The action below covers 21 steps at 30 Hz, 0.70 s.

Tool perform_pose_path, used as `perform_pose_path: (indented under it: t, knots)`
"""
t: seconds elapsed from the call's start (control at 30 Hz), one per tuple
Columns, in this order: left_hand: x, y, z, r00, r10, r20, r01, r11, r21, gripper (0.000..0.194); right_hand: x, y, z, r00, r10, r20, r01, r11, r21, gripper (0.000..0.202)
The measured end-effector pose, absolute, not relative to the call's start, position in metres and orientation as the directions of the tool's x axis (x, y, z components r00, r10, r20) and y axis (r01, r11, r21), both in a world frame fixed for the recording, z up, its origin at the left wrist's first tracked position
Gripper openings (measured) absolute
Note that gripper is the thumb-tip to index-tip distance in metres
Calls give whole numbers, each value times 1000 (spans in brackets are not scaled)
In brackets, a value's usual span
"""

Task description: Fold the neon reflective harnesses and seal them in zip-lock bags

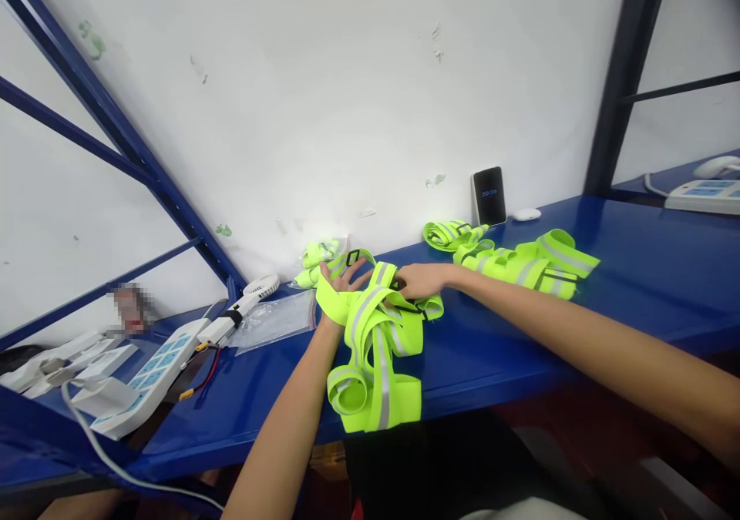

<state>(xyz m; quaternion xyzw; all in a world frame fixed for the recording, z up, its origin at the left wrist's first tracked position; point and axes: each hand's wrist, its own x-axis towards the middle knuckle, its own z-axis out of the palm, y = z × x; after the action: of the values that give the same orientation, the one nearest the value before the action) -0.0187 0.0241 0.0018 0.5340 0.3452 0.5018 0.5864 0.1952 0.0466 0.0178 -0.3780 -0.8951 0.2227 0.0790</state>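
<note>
The reflective strap (375,343) lies on the blue shelf (636,289), its long axis running from the near edge away toward the wall. Our left hand (341,277) is spread wide with the strap looped around the wrist; our right hand (419,280) pinches the strap's far end. More folded straps (520,262) lie right; a clear bag (274,320) and a power strip (153,370) lie left.

White scuffed wall (347,104) behind blue metal shelf (636,273); dark upright post (621,81) at right.
</note>
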Motion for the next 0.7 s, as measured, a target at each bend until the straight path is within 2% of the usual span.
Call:
perform_pose_path:
  t: [0.1, 0.2, 0.27, 0.3, 0.37, 0.47, 0.53, 0.6, 0.63, 0.7]
  knots:
    - [-20, 13, 15, 182, 951, 251, -323, -183, 928, 81, 188, 45, 16, -728, 684, 47, 562, 635, -530, 47]
    - [-33, -12, 23, 49, 885, 462, -293, -429, 854, 72, 197, 36, 39, -707, 695, 127, 585, 677, -446, 42]
    - [-51, -32, 26, 11, 799, 601, -139, -594, 792, 61, 210, 27, 67, -676, 698, 236, 610, 710, -351, 47]
    - [-62, -42, 27, 12, 754, 657, 4, -657, 754, 62, 217, 22, 83, -626, 718, 305, 652, 696, -300, 48]
    - [-82, -57, 34, 90, 741, 666, 286, -660, 695, 67, 228, 13, 113, -546, 706, 451, 700, 681, -218, 53]
    - [-95, -67, 57, 176, 728, 662, 461, -655, 598, 71, 227, 5, 146, -561, 607, 563, 677, 728, -111, 52]
    - [-88, -71, 80, 137, 646, 751, 427, -723, 543, 74, 215, 2, 157, -606, 517, 605, 573, 811, -119, 39]
    - [-72, -76, 103, 108, 579, 808, 343, -785, 516, 81, 198, -1, 166, -596, 443, 670, 431, 880, -199, 21]
    - [-62, -79, 113, 118, 588, 800, 316, -786, 531, 85, 190, -5, 171, -573, 421, 703, 362, 900, -244, 20]
    - [-45, -87, 128, 138, 635, 760, 300, -759, 579, 85, 180, -19, 187, -531, 404, 745, 272, 914, -301, 32]
